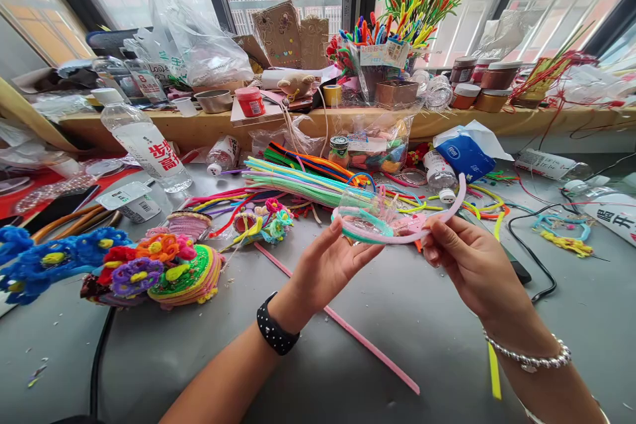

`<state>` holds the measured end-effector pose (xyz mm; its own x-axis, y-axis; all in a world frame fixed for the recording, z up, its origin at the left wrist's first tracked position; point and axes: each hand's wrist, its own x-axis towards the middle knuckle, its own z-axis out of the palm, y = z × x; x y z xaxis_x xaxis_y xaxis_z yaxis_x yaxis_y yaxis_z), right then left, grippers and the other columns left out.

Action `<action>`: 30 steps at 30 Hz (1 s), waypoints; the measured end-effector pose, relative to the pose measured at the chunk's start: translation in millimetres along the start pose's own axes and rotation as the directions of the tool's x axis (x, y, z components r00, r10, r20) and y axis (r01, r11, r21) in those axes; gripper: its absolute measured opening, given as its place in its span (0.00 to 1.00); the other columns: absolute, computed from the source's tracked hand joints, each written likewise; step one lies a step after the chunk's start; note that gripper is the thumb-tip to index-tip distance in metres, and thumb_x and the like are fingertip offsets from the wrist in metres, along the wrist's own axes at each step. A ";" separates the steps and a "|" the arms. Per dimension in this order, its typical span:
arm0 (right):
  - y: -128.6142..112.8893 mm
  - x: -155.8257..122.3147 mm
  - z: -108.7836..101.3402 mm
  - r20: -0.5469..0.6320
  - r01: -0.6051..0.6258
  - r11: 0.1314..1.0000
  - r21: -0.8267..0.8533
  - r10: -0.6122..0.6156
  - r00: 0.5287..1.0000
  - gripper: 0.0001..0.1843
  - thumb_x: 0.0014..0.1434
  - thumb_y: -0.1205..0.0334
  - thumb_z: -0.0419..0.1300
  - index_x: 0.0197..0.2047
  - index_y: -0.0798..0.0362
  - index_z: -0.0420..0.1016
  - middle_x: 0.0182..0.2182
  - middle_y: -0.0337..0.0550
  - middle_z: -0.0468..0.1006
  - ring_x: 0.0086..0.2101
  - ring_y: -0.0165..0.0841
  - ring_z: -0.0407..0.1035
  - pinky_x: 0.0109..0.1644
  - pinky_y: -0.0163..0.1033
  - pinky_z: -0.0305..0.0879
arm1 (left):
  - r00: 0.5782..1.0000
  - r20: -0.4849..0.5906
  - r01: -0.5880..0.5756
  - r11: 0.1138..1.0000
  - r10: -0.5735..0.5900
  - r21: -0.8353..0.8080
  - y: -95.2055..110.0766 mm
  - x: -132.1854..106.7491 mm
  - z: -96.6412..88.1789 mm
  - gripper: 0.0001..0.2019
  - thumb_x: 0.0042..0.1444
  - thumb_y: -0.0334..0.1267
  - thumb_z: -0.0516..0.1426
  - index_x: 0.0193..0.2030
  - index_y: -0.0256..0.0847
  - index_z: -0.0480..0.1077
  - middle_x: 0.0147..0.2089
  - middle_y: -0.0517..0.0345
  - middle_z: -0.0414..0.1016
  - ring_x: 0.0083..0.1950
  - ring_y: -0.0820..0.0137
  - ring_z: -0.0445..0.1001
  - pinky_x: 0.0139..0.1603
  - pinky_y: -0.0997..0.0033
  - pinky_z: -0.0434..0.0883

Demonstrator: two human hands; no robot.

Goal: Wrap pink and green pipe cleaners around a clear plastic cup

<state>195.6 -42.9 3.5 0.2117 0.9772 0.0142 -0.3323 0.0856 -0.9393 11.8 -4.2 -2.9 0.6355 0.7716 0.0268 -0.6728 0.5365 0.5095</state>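
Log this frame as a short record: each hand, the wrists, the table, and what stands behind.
Left hand: the left hand holds the curved part of a teal strip and a lilac strip between thumb and fingers
Right hand: the right hand pinches the lilac strip, one end pointing upward
Wrists: dotted black band left, beaded bracelet right
Table: pink strip lying slantwise; blue fuzzy flowers at far left; bundle of coloured strips beyond the hands
Behind: colourful fuzzy stems by the window
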 end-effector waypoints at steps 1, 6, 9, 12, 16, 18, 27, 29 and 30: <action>0.4 0.3 -0.3 -0.004 0.000 1.000 -0.004 0.000 1.000 0.14 0.41 0.53 0.71 0.23 0.54 0.76 0.16 0.36 0.71 0.17 0.22 0.62 0.19 0.26 0.62 | 1.000 -0.010 0.006 1.000 -0.005 0.005 -0.1 0.1 0.3 0.16 0.60 0.39 0.52 0.52 0.33 0.66 0.57 0.43 0.69 0.58 0.60 0.69 0.55 0.65 0.70; 2.7 2.4 -1.6 -0.025 0.001 0.999 -0.036 -0.002 1.000 0.14 0.42 0.52 0.70 0.24 0.55 0.76 0.17 0.36 0.72 0.18 0.22 0.63 0.20 0.26 0.63 | 0.995 -0.101 0.031 0.998 -0.026 0.049 -1.4 2.5 1.0 0.18 0.62 0.43 0.49 0.52 0.33 0.65 0.58 0.41 0.67 0.54 0.62 0.72 0.53 0.67 0.71; 4.2 3.5 -2.5 -0.036 0.004 0.998 -0.058 -0.006 0.999 0.14 0.43 0.52 0.69 0.24 0.55 0.76 0.19 0.36 0.73 0.19 0.22 0.63 0.21 0.26 0.63 | 0.982 -0.186 0.050 0.996 -0.034 0.080 -3.2 4.1 0.9 0.20 0.61 0.46 0.48 0.53 0.34 0.63 0.55 0.42 0.67 0.47 0.65 0.76 0.49 0.68 0.74; 5.4 4.2 -2.5 -0.033 0.006 0.997 -0.079 -0.009 0.999 0.14 0.44 0.53 0.69 0.24 0.54 0.75 0.19 0.36 0.73 0.19 0.21 0.63 0.22 0.25 0.63 | 0.972 -0.233 0.059 0.992 -0.032 0.112 -4.3 5.2 1.6 0.22 0.61 0.47 0.49 0.57 0.35 0.60 0.57 0.42 0.65 0.48 0.64 0.75 0.48 0.68 0.74; 6.8 4.8 -1.4 -0.023 0.014 0.994 -0.108 -0.017 1.000 0.14 0.44 0.53 0.69 0.24 0.54 0.75 0.19 0.36 0.73 0.19 0.21 0.64 0.22 0.26 0.64 | 0.969 -0.245 0.049 0.991 -0.018 0.124 -2.8 5.8 3.0 0.22 0.61 0.46 0.48 0.58 0.36 0.61 0.59 0.43 0.64 0.52 0.64 0.72 0.48 0.70 0.74; 7.8 5.2 -1.3 -0.023 0.020 0.992 -0.122 -0.023 0.999 0.14 0.44 0.53 0.69 0.25 0.55 0.75 0.19 0.36 0.73 0.19 0.22 0.64 0.22 0.27 0.64 | 0.969 -0.246 0.042 0.991 -0.009 0.126 -1.6 5.9 3.4 0.21 0.62 0.45 0.48 0.57 0.36 0.62 0.58 0.44 0.65 0.51 0.66 0.73 0.48 0.70 0.74; 7.6 5.5 -0.8 -0.028 0.038 0.978 -0.206 -0.045 0.999 0.13 0.45 0.54 0.69 0.25 0.55 0.75 0.20 0.38 0.73 0.20 0.24 0.66 0.23 0.30 0.67 | 0.968 -0.247 0.093 0.985 -0.055 0.144 2.8 3.7 5.5 0.22 0.59 0.45 0.53 0.57 0.35 0.63 0.53 0.44 0.71 0.51 0.63 0.74 0.48 0.69 0.73; 7.1 5.1 -0.8 -0.025 0.036 0.976 -0.213 -0.042 0.999 0.13 0.45 0.54 0.68 0.25 0.55 0.76 0.20 0.38 0.73 0.20 0.25 0.66 0.24 0.30 0.67 | 0.965 -0.257 0.087 0.986 -0.048 0.143 2.9 3.3 5.2 0.21 0.58 0.44 0.54 0.56 0.36 0.64 0.50 0.46 0.73 0.49 0.63 0.75 0.48 0.67 0.73; 7.0 5.1 -1.0 -0.023 0.034 0.976 -0.213 -0.040 0.999 0.13 0.45 0.53 0.68 0.26 0.55 0.76 0.20 0.38 0.73 0.20 0.24 0.66 0.24 0.30 0.67 | 0.963 -0.268 0.076 0.986 -0.035 0.145 2.7 3.1 4.8 0.21 0.57 0.44 0.55 0.55 0.37 0.64 0.49 0.47 0.74 0.49 0.63 0.75 0.48 0.66 0.73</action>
<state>195.3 -37.5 -3.3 0.2463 0.9682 0.0438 -0.1211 0.0756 -0.9898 13.8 -2.0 2.8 0.5343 0.8156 -0.2222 -0.5602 0.5385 0.6294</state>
